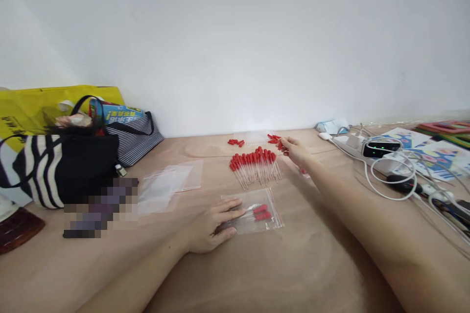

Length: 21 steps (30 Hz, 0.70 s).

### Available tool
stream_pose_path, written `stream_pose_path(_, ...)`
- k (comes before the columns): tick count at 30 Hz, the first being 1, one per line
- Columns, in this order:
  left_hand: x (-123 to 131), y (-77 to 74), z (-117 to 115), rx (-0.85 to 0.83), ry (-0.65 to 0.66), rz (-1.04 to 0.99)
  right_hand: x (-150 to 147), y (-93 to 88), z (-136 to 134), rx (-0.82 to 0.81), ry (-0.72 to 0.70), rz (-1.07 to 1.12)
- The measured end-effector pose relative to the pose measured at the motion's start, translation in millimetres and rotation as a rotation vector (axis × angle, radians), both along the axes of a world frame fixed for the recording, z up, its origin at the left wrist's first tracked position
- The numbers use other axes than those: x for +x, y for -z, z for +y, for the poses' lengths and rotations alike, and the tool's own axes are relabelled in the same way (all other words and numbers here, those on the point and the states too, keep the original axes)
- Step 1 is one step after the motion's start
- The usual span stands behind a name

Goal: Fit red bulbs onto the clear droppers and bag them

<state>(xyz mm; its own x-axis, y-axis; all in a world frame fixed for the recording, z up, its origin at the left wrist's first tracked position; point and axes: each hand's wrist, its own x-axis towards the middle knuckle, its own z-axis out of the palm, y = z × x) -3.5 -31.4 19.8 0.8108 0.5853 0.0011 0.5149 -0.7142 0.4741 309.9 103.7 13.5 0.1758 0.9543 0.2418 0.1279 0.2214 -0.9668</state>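
Observation:
My left hand (215, 227) rests with fingers spread on the left part of a clear zip bag (273, 220) lying on the table. Inside the bag are red-capped droppers (262, 215). Farther back, several glass droppers with red bulbs (253, 159) lie side by side in a row, bulbs toward the wall. At the right end of that row my right hand (292, 150) pinches one red-bulbed dropper (279, 146). Behind the row lie loose red bulbs (236, 143) and a clear bag (253, 138) beside more red pieces (273, 138).
Flat clear bags (165, 188) lie to the left. Beyond them stand a black striped bag (73, 166), a striped tote (132, 142) and a yellow bag (22, 102). A power strip (345, 149) with tangled white cables (370, 176) and printed sheets (436, 159) occupy the right.

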Motion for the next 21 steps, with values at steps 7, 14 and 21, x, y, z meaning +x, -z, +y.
stream_pose_path(7, 0, 0.8, 1, 0.007, -0.011, -0.008, 4, 10.4, -77, 0.014, 0.013, 0.311)
stream_pose_path(14, 0, -0.8, 2, 0.01, -0.015, 0.01, -6, 31.7, -114, -0.019, 0.048, 0.388)
stream_pose_path(21, 1, -1.9, 2, 0.005, -0.021, 0.044, -29, 31.9, -119, -0.087, -0.047, 0.549)
